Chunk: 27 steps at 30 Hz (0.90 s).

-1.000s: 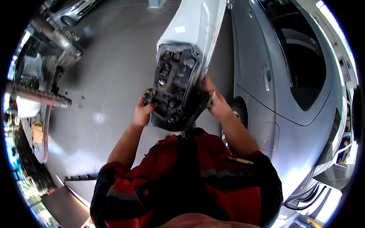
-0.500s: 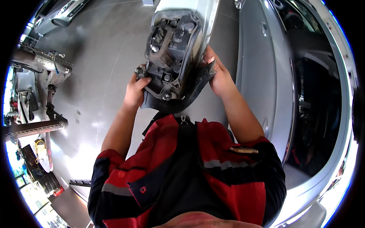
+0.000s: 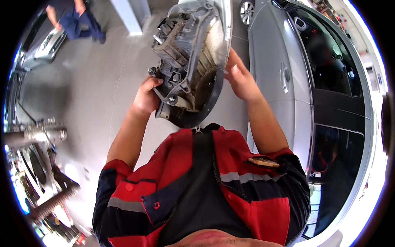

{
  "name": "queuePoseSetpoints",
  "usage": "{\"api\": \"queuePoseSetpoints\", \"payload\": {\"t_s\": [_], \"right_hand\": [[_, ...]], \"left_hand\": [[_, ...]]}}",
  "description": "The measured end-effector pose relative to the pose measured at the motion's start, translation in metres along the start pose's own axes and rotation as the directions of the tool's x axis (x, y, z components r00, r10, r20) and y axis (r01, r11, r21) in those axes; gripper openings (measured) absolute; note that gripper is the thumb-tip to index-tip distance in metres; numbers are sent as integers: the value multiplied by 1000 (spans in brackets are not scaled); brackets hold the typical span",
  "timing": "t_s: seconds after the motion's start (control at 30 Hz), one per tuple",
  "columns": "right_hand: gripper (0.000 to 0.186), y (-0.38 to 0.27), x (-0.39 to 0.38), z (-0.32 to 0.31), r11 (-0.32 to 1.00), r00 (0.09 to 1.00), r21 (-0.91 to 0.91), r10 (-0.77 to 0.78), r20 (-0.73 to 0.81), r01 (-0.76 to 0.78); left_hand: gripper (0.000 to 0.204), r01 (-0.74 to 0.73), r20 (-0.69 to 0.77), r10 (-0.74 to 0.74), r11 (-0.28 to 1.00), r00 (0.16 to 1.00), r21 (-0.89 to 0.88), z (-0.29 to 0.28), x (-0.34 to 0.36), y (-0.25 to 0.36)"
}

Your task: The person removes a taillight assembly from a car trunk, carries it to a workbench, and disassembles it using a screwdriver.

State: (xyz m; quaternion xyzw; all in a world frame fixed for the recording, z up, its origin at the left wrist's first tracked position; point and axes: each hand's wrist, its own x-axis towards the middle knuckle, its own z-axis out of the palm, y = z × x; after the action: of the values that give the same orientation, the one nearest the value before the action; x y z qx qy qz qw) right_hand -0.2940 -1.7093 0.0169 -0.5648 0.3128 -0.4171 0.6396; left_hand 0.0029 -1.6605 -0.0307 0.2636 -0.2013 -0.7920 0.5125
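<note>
In front of my chest I hold a bulky car light unit (image 3: 181,57), its dusty dark back with posts and sockets turned up to me. Its lower rim is a curved black piece, and a pale panel runs along its upper right side. My left hand (image 3: 148,94) is closed on the lower left edge, thumb on top beside a small knob. My right hand (image 3: 243,82) is at the right edge, its fingers partly hidden behind the panel and its thumb raised off the surface.
A silver-grey car (image 3: 279,78) stands close on my right. At the far left, a person in dark blue trousers (image 3: 82,22) is near another car (image 3: 43,49). A grey pillar (image 3: 131,16) rises ahead. Metal equipment (image 3: 37,136) stands on the left.
The light unit has turned, showing more of its inner right side. My right hand has shifted its hold along the edge. The view has swung, bringing a person and a pillar into sight.
</note>
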Motion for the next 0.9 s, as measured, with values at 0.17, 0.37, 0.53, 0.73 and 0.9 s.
{"api": "queuePoseSetpoints", "payload": {"t_s": [0.17,0.37,0.53,0.73,0.9], "right_hand": [[109,17,122,-62,985,1000,169,-14,7,13],[103,67,323,-175,850,956,469,291,-41,-239],[77,67,460,-193,693,945,676,328,17,-252],[71,84,625,-239,603,970,783,244,2,-153],[61,70,745,-280,641,845,764,450,-290,-79]], "left_hand": [[51,175,20,-174,979,984,-106,-32,152,19],[58,155,103,-132,954,986,-258,-60,318,70],[63,17,71,1,964,997,-265,-80,417,110],[36,-353,149,352,935,924,-17,-101,571,196],[36,-218,34,221,973,975,-76,-135,690,262]]}}
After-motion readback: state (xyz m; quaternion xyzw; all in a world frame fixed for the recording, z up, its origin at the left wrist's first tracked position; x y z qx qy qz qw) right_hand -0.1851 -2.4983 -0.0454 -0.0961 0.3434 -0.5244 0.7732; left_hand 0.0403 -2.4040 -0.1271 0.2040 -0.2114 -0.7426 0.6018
